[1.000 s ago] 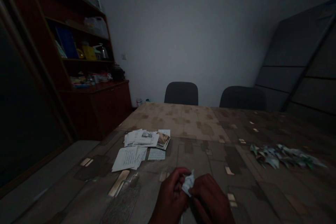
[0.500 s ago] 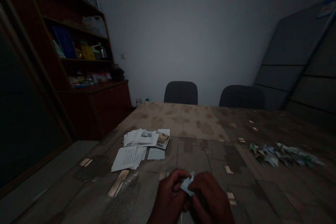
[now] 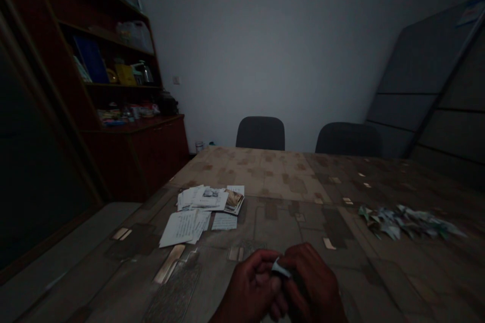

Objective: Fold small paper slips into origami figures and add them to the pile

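Close to the table's near edge, a small pale folded paper (image 3: 281,268) is held between both hands. My left hand (image 3: 254,282) is closed, its thumb and fingers curled at the paper's left side. My right hand (image 3: 312,280) is closed too, pinching the paper from the right and covering part of it. To the right lies a row of folded paper pieces (image 3: 409,223), pale with greenish and brown patches. At left sits a spread pile of printed paper sheets (image 3: 208,198), and in front of it more sheets (image 3: 180,228) with lines of text.
A patterned cloth covers the table (image 3: 265,171). Two dark chairs (image 3: 260,132) stand at its far side against the wall. A reddish-brown cabinet (image 3: 155,151) with filled shelves is at left, a grey panel (image 3: 409,70) at right. The room is dim.
The paper has been turned in my fingers and now shows as a narrower piece. Both hands have shifted slightly to the right. The sheets and the folded row stay in place.
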The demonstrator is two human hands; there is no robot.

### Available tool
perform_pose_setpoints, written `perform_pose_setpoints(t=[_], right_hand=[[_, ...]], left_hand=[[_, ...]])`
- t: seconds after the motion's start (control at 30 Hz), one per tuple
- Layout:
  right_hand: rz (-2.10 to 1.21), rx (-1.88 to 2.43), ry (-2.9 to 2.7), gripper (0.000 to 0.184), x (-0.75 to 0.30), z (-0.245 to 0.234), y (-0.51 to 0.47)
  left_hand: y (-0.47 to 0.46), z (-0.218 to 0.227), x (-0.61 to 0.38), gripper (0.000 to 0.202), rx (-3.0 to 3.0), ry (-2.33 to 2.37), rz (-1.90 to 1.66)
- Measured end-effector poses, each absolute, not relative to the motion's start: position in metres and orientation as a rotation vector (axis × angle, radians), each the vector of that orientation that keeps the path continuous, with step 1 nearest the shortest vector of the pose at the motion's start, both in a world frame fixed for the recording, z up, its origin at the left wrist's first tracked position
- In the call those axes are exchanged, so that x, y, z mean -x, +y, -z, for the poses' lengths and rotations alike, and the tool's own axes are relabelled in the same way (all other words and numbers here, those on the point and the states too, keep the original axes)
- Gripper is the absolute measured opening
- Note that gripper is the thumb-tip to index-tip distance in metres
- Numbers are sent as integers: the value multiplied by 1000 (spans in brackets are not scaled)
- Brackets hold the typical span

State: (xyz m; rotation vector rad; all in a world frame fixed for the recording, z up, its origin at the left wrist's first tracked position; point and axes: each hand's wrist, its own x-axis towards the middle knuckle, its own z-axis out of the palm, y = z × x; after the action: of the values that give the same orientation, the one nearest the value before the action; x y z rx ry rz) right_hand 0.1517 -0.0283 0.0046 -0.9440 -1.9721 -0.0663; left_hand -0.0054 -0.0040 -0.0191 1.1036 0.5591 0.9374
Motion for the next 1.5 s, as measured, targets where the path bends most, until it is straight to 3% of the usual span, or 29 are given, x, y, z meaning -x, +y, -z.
perform_pose_setpoints(t=[0.33,0.6,0.9,1.13,1.3,1.5], right_hand=[[18,968,-1964,22,-149,-7,-29],[-119,943,-1958,29,-150,-2,-33],[-77,867,-1998,27,-154,-3,-32],[-103,884,-1996,21,-152,-9,-33],[20,907,-2038,16,-154,-9,-33],[15,911,-2077,10,-154,-8,-31]], left_hand=[[1,22,6,49,-1046,548,-900],[-2,13,11,66,-1116,618,-890],[-2,4,25,42,-1557,756,-994],[-7,10,29,50,-1603,850,-963],[-7,5,26,44,-1682,780,-947],[-6,10,19,49,-1449,691,-897]])
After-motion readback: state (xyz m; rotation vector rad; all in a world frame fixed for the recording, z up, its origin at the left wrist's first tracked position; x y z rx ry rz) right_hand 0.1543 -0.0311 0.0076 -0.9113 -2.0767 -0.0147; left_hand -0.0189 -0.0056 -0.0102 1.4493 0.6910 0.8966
